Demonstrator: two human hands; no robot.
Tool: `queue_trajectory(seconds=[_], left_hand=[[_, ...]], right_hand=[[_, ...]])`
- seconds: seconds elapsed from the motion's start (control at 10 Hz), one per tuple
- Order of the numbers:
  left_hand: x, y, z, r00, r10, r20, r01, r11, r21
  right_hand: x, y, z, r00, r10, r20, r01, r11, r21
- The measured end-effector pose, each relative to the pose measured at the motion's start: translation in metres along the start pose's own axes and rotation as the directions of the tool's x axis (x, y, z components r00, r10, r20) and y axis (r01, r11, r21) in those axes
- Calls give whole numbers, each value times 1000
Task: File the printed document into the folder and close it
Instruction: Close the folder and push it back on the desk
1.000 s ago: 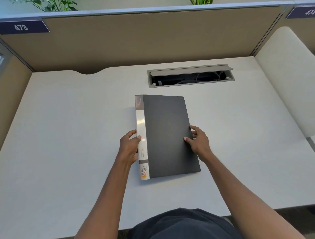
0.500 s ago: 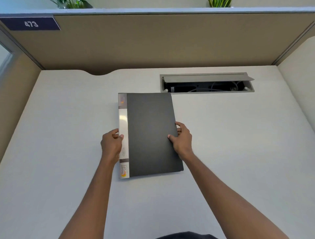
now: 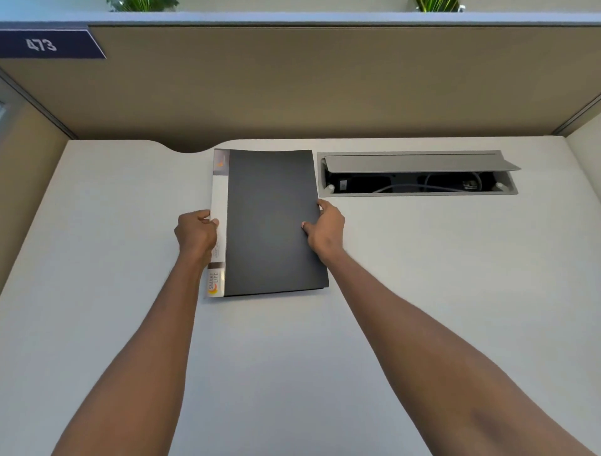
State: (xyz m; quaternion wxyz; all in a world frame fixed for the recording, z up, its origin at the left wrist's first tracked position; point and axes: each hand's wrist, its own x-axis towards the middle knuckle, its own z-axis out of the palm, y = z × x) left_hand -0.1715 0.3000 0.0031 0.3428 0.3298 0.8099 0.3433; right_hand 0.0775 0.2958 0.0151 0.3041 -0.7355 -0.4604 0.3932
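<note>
Folder point(image 3: 271, 224) lies shut and flat on desk point(image 3: 422, 293), far side, just left of cable tray point(image 3: 418, 174). Left hand point(image 3: 195, 232) pinches the white spine; right hand point(image 3: 327, 229) grips the open edge, thumb on cover. No document visible; filing looks done. Next move is probably just letting go. Dark matte cover, labelled spine.

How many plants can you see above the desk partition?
2. One plant sits above the partition at the upper left, the other plant at the upper right. Both are cropped; more may lie out of frame.
</note>
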Motion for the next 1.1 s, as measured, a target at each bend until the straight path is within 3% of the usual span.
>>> queue_trajectory(seconds=[0.4, 0.6, 0.8, 0.9, 1.1], left_hand=[[40, 14, 26, 998, 51, -49, -44, 990, 132], [33, 12, 31, 990, 75, -116, -50, 977, 205], [10, 13, 28, 979, 194, -67, -150, 899, 411], [-8, 10, 24, 961, 275, -41, -215, 828, 519], [-47, -8, 17, 905, 425, 13, -370, 773, 516]], right_hand=[[42, -5, 20, 1000, 1, 15, 1, 989, -148], [34, 1, 24, 998, -58, -21, 48, 946, -320], [21, -1, 21, 963, -253, 91, 250, 720, -648], [8, 0, 22, 934, -333, 129, 325, 639, -697], [-39, 12, 21, 910, -345, 229, 396, 561, -727]])
